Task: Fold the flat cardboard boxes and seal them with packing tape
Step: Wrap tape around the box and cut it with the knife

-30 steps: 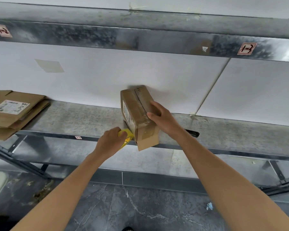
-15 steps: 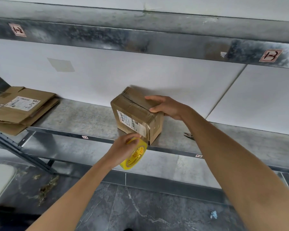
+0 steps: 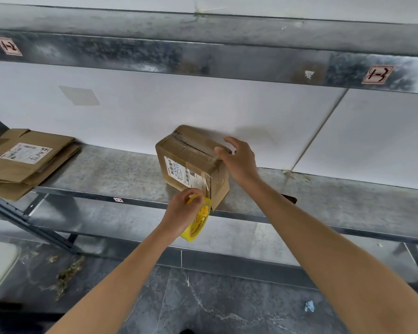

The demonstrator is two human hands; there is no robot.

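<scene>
Now that box (image 3: 190,156) has turned flat, left grip (image 3: 181,213), clutching tape roll (image 3: 200,224), is pulling tape down; right grip (image 3: 240,162), fingers loose, is steadying it up-right.

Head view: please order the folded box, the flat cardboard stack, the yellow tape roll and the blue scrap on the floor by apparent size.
1. flat cardboard stack and folded box: similar, the stack cut by the frame edge; not ranked.
2. yellow tape roll, partly hidden by the left hand.
3. blue scrap.
</scene>
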